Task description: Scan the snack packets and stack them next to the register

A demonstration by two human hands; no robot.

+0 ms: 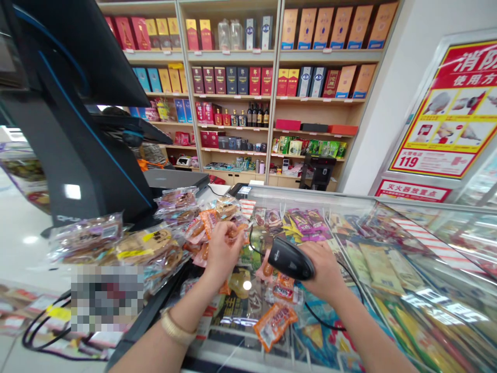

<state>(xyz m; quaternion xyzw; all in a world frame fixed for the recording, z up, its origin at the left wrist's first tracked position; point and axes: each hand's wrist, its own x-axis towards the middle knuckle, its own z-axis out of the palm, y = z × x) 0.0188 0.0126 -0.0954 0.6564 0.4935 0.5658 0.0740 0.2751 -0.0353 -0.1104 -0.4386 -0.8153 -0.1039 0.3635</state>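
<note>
A black barcode scanner (291, 259) is gripped in my right hand (322, 267), its head pointing left over the glass top. The fingers of my left hand (225, 248) are pinched on a small packaged snack (242, 228), partly hidden by the hand. Beside that hand lies a heap of orange-and-pink snack packets (209, 220). Under the scanner, more small packets rest on the glass, including an orange snack packet (275, 325) nearest me. Larger clear bags of brown snacks (145, 246) are piled to the left of my left hand.
A black register screen and stand (89, 129) rises on the left. Beneath my arms is a glass-topped freezer (388, 228) with packaged goods inside. The scanner's cable (326, 325) loops across the glass. Shelves (233, 57) of boxes and bottles stand behind, with a red-and-yellow poster (446, 114) at right.
</note>
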